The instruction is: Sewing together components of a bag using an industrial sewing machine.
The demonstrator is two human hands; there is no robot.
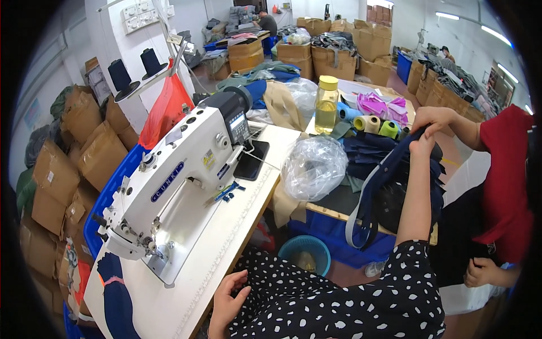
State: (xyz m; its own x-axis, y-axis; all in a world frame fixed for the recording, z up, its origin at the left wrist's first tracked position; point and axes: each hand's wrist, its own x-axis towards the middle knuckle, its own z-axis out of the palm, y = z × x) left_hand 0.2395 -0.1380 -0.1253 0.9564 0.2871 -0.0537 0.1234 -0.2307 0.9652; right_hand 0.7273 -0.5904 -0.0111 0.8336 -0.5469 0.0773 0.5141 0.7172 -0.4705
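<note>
My right hand (422,146) reaches out to the right, its fingers closed on the top of a navy fabric piece (386,165) with a pale edge. The piece hangs in a curve over the side of the work surface. A co-worker's hand (437,117) touches the same fabric just above mine. Resting near the front edge of the sewing table (212,265), my left hand (228,302) is empty, its fingers loosely bent and apart. A white sewing machine (180,152) stands to the left, with a navy cloth strip (116,294) lying beside its needle end.
Blue-handled thread snips (223,193) and a black phone (252,161) lie by the machine. A clear plastic bag (315,168), yellow-capped bottle (326,107) and thread cones (367,124) sit on the adjoining table. A blue basket (305,251) stands below. The co-worker's red sleeve (508,169) is close at right.
</note>
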